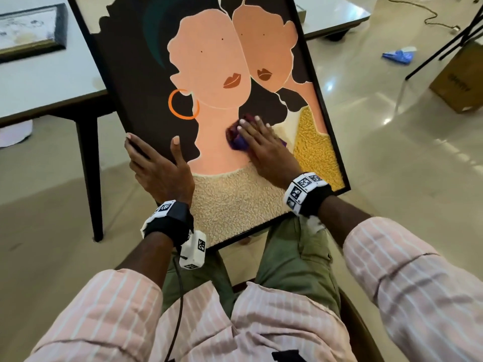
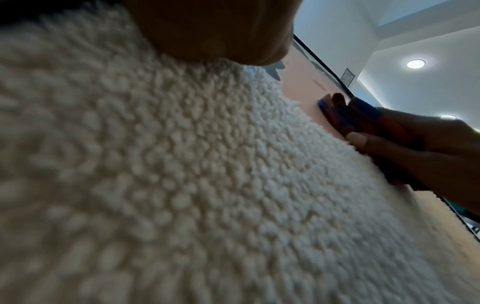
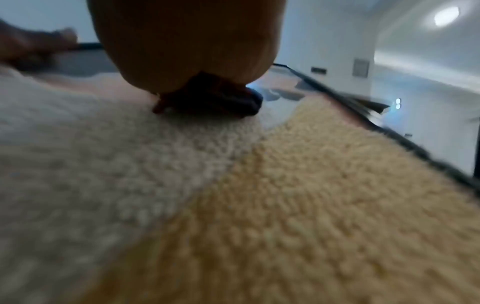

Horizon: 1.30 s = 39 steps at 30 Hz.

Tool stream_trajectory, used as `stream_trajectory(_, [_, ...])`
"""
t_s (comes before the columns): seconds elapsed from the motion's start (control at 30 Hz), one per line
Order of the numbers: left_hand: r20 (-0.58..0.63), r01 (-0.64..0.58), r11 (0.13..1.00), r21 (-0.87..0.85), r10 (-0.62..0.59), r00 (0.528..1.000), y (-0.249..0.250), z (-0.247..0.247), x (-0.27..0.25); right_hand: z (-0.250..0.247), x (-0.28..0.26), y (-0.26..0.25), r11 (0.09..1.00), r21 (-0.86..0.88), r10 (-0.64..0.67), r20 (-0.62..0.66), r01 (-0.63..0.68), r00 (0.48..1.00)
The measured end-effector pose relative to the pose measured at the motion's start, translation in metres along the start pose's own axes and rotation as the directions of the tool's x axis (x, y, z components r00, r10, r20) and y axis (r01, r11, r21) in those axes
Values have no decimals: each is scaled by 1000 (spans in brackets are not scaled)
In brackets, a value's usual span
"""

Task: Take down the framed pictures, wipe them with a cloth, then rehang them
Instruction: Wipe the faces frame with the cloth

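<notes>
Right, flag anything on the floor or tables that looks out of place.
A crumpled blue and white scrap lies loose on the glossy cream floor, near black stand legs and a brown cardboard box. It looks like dropped litter. Nothing looks spilled or broken.

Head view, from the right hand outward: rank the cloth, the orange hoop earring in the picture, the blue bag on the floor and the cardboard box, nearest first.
1. Cloth: under the right hand, pressed on the picture.
2. Orange hoop earring: up and to the left, on the artwork.
3. Blue bag: on the floor, far upper right.
4. Cardboard box: at the right edge, beyond the bag.
</notes>
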<state>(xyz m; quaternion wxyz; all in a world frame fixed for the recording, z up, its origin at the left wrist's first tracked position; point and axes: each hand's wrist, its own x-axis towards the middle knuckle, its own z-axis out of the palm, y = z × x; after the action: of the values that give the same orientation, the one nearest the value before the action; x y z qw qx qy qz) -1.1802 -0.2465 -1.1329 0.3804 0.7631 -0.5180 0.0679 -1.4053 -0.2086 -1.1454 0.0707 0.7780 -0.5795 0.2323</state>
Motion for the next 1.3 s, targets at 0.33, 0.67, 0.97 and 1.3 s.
stream_trajectory(0.33, [-24, -13, 999, 35, 14, 1000, 1, 0, -4, -11, -13, 49, 749, 110, 659, -236, -654, 715])
stream_trajectory(0.67, [-57, -25, 999, 41, 28, 998, 2, 0, -6, -26, -46, 88, 855, 154, 517, -164, -496, 840])
stream_trajectory(0.97, [-44, -20, 998, 57, 23, 999, 5, -2, -10, -14, -90, 71, 892, 197, 430, -96, -406, 898])
stream_trajectory(1.3, [-29, -28, 997, 68, 30, 999, 5, -5, -10, -7, -117, 61, 749, 232, 657, -144, -621, 740])
